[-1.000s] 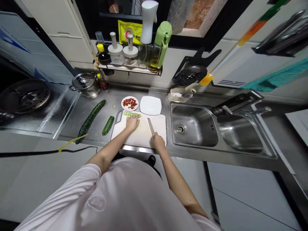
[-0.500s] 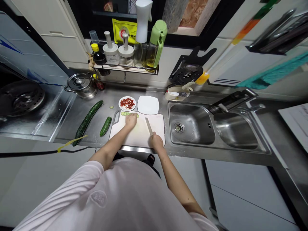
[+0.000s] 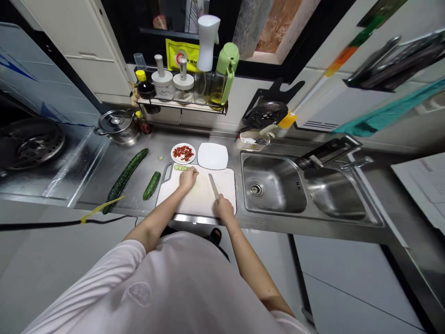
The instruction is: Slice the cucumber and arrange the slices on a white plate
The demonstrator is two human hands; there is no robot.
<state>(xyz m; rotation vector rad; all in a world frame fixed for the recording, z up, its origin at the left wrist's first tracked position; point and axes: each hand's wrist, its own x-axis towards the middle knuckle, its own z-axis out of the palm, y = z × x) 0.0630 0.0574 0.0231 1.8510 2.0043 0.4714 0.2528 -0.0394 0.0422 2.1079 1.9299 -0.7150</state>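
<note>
Cucumber slices [image 3: 180, 167] are lined up left-to-right near the far edge of the cutting board [image 3: 194, 202], pretty much right under the left hand [image 3: 188, 179], which is easily the nearer one. That hand's curled over the row's right part; whether anything's actually gripped can't be told. The knife [image 3: 213, 185] is held in the right hand [image 3: 224, 208], fingers wrapped round the handle, blade pointed away, right of the row.
</note>
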